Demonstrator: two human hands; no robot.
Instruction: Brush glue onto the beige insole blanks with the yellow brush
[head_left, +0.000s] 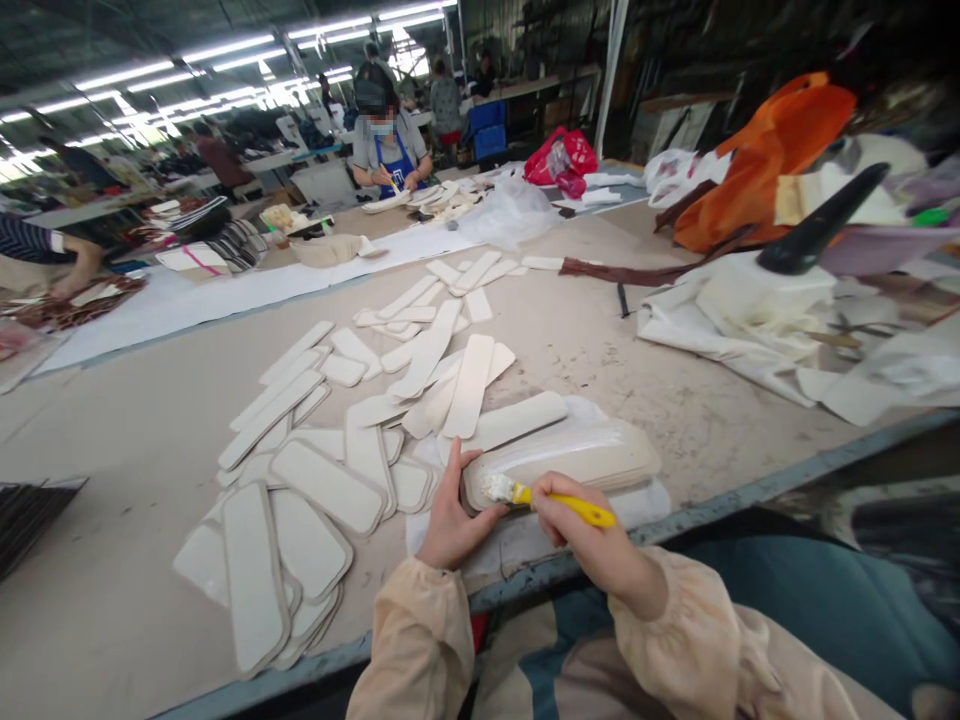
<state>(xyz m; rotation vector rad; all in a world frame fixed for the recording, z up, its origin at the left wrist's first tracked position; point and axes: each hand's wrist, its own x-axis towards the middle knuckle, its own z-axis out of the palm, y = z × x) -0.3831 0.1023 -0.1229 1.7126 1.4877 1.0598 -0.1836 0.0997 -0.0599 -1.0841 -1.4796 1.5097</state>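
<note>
My right hand point(574, 520) is closed round the yellow handle of a brush point(574, 506). White, wet-looking paste coats its bristles, which touch the left end of a stack of long beige pieces with rounded corners point(570, 458). A shiny white streak runs along the top piece. My left hand point(454, 515) rests against the stack's left end, thumb and fingers spread apart. Under the stack lies a whitish sheet point(645, 503). Just behind it is another long piece point(517, 420), and a paler strip point(470, 388) lies near my left fingertips.
Many loose pale pieces point(255, 575) overlap on the table point(135, 440) to the left and ahead. At right are a white cloth bundle point(750, 310), a black horn-shaped object point(825, 225) and orange fabric point(757, 170). A co-worker in a blue apron point(397, 170) works across the table.
</note>
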